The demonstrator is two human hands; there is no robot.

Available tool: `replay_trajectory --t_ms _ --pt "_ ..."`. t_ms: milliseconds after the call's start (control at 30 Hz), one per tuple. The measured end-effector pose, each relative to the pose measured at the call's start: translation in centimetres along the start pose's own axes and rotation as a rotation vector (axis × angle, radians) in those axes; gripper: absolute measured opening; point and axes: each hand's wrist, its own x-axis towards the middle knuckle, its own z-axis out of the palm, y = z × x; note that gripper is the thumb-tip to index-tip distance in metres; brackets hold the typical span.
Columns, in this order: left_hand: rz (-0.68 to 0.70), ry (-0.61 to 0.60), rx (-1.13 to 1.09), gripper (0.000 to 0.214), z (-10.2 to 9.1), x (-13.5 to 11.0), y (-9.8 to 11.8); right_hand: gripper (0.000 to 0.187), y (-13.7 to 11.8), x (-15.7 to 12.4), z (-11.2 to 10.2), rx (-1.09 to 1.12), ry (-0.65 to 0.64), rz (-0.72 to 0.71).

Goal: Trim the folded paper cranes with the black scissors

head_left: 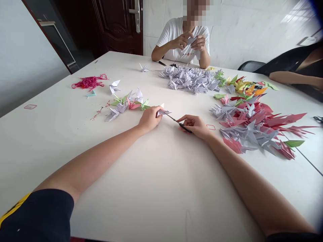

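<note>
Near the table's middle, my left hand [151, 118] pinches a pale grey-white folded paper crane [164, 112]. Its fingers cover part of the paper. My right hand [195, 125] grips a slim tool [185, 128] with a black handle and a thin metal shaft. The shaft points left and its tip meets the crane or lies right beside it; I cannot tell whether it goes into the paper. Just beyond my left hand lies a small group of paper cranes, among them a pink crane [133, 104] and a green crane [145, 105].
A heap of grey-white cranes [186, 79] lies at the far side, mixed-colour cranes [254, 116] at the right. Tangled magenta yarn [89, 82] is at the left of the white table [126, 188]. Opposite, a person [180, 40] handles folded paper; another person's arm [295, 77] rests at right.
</note>
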Motion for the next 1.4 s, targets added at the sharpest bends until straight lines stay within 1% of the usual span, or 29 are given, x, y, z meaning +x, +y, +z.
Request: replay_trajectory --t_ms 467,833,1033,1233,1400 --pt "-0.016 -0.013 0.011 0.031 -0.22 -0.10 0.34 0.033 -0.14 -0.07 0.02 -0.007 0.004 0.003" --pt "-0.005 -0.044 0.053 0.035 -0.17 -0.07 0.27 0.033 0.15 0.01 -0.09 -0.009 0.005 -0.006" --pt "0.006 -0.052 0.054 0.037 -0.10 -0.01 0.22 0.031 0.13 0.03 -0.08 -0.011 0.002 -0.012" --pt "0.005 -0.061 0.070 0.038 -0.04 0.03 0.21 0.034 -0.03 0.04 -0.03 -0.022 0.011 -0.003" --pt "0.013 -0.058 0.071 0.038 -0.07 -0.08 0.26 0.032 0.14 0.07 0.00 -0.009 0.006 -0.006"
